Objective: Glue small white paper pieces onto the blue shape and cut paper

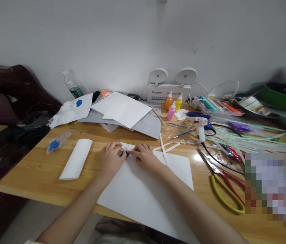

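Note:
Both hands meet near the far edge of a large white paper sheet (143,200) on the wooden table. A small dark-blue lump (124,154) sits between them, partly covered by fingers; its exact kind is not clear. My left hand (112,156) is closed around the lump's left side. My right hand (145,156), fingers bent, presses its index fingertip against the lump's right side, with the thumb hidden. Small white scraps (127,147) lie just beyond the fingertips. Narrow white paper strips (164,150) cross each other right of my right hand.
A folded white paper piece (77,159) and a clear bag with blue material (54,145) lie left. Behind are stacked white sheets (122,108) and paint bottles (171,111). At right are a glue gun (200,128), its cord, and large scissors (225,189).

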Demonstrator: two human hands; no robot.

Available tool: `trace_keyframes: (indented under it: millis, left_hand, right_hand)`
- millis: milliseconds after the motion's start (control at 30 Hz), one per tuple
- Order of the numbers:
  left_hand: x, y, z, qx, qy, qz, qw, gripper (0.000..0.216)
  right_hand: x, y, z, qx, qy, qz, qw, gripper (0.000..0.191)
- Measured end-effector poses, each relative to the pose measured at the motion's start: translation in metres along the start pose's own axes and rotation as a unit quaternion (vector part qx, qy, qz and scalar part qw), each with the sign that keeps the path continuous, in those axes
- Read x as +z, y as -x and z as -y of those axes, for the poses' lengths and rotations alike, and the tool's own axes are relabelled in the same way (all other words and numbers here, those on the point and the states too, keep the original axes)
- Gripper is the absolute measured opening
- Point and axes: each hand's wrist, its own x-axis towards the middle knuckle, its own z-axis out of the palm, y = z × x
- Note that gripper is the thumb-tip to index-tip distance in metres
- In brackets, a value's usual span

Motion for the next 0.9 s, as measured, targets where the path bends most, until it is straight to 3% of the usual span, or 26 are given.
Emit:
trace_keyframes:
  millis: [333,700,900]
  left_hand:
    - [-0.004,-0.009,0.000,-0.010,-0.009,0.045,0.999,0.012]
    - [-0.006,-0.013,0.019,-0.084,0.154,0.085,0.981,0.018]
    - [0.001,-0.013,0.022,-0.098,0.167,0.097,0.976,0.015]
  right_hand:
    - [0.000,0.001,-0.001,-0.005,-0.006,-0.008,1.000,0.050]
    - [-0.002,0.001,-0.001,0.003,-0.014,0.009,1.000,0.050]
    - [-0.001,0.001,-0.002,-0.001,-0.020,0.003,1.000,0.049]
